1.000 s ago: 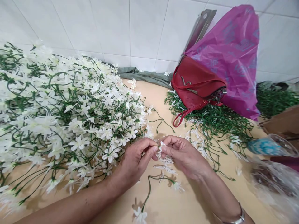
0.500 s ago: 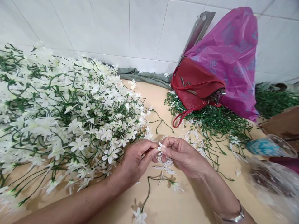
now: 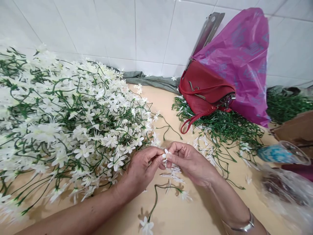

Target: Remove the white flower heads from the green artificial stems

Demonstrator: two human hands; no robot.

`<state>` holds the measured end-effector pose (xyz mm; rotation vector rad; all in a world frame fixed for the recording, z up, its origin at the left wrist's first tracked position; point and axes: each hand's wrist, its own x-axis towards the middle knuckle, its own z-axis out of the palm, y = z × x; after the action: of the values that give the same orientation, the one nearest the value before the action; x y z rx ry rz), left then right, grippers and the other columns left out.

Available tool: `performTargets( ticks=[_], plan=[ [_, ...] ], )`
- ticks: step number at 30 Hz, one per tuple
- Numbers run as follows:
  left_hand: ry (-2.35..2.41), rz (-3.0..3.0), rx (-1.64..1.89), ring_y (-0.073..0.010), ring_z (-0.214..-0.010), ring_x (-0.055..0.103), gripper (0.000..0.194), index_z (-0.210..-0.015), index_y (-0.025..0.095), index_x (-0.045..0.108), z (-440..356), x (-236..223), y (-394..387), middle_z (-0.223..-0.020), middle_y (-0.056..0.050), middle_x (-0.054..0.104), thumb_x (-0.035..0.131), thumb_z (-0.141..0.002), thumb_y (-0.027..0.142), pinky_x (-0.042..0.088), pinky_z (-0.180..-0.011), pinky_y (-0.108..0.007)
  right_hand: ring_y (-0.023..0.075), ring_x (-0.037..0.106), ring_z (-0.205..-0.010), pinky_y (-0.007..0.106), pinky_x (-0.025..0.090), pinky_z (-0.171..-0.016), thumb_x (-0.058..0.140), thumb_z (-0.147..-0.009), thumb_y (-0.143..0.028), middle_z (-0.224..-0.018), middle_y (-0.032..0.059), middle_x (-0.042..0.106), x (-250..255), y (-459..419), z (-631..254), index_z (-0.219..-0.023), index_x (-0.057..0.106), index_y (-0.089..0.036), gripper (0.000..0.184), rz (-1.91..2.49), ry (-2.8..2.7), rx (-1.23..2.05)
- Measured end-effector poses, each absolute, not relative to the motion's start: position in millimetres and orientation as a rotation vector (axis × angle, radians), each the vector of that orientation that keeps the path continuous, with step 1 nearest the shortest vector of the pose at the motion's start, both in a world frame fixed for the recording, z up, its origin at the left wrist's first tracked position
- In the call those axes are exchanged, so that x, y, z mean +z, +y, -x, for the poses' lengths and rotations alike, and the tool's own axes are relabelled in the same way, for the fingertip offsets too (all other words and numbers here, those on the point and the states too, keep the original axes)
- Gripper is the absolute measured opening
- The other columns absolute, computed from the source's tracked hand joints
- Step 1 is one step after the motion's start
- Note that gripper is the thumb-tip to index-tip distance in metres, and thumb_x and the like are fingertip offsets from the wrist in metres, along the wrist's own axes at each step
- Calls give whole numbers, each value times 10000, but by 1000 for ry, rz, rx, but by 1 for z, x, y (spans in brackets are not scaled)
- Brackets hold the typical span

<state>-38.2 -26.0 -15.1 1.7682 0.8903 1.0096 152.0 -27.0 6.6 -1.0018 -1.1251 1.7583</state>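
Note:
Between the fingertips of both hands is a small white artificial flower (image 3: 165, 156), its petals facing up toward me. My left hand (image 3: 146, 166) pinches at the flower's base; what lies inside that grip is hidden by the thumb and fingers. With thumb and forefinger my right hand (image 3: 187, 161) grips the flower's petals from the other side. Right below the hands lie several loose white stamens (image 3: 174, 176) on the table. A curved green stem (image 3: 156, 199) with white flowers at its ends rests nearer to me.
A big heap of white artificial flowers (image 3: 83, 124) fills the left side. A red handbag (image 3: 205, 86) sits on green stems (image 3: 220, 127), against a purple plastic bag (image 3: 249, 65). At right are a blue-and-white plastic cup (image 3: 278, 153), a clear plastic bag (image 3: 288, 195) and a cardboard box (image 3: 295, 130).
The white flower has turned so its petals show more openly and has shifted slightly left, toward my left fingertips. My right fingers moved left with it; my left hand stays nearly still.

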Motion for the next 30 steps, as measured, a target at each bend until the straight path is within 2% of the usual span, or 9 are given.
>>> performTargets(
  ticks=[3, 9, 17, 22, 30],
  plan=[
    [899, -1729, 982, -134, -753, 674, 206, -887, 175, 669, 37, -13, -27, -805, -4, 703, 539, -1036, 232, 491, -756, -256, 136, 651, -706, 281, 474, -718, 873, -822, -371, -706, -1, 724, 8, -27, -152, -788, 666, -185, 281, 971, -1104, 1778],
    [978, -1788, 948, -145, -743, 604, 230, -898, 183, 616, 38, -6, -31, -766, 7, 618, 468, -1059, 254, 446, -754, -276, 113, 620, -660, 269, 462, -707, 845, -849, -426, -692, -26, 691, 12, -28, -155, -997, 707, -194, 308, 964, -1060, 1779],
    [972, -1855, 932, -165, -762, 573, 220, -912, 177, 642, 39, -3, -31, -761, -2, 602, 480, -1044, 246, 427, -762, -297, 113, 607, -649, 266, 431, -693, 903, -771, -435, -657, -17, 697, 11, -28, -155, -777, 688, -186, 329, 1063, -1080, 1738],
    [948, -1826, 968, -153, -742, 592, 220, -912, 175, 652, 38, -9, -29, -757, 3, 614, 491, -1044, 247, 426, -739, -284, 113, 617, -645, 270, 438, -701, 951, -694, -434, -668, -27, 696, 6, -26, -156, -763, 688, -188, 367, 1069, -1020, 1745],
    [898, -1770, 966, -146, -734, 618, 238, -891, 171, 672, 38, -11, -28, -793, -12, 660, 503, -1038, 252, 441, -730, -272, 122, 644, -642, 275, 462, -690, 951, -696, -425, -696, -20, 698, 3, -27, -155, -761, 684, -186, 363, 1049, -1025, 1752]
  ],
)
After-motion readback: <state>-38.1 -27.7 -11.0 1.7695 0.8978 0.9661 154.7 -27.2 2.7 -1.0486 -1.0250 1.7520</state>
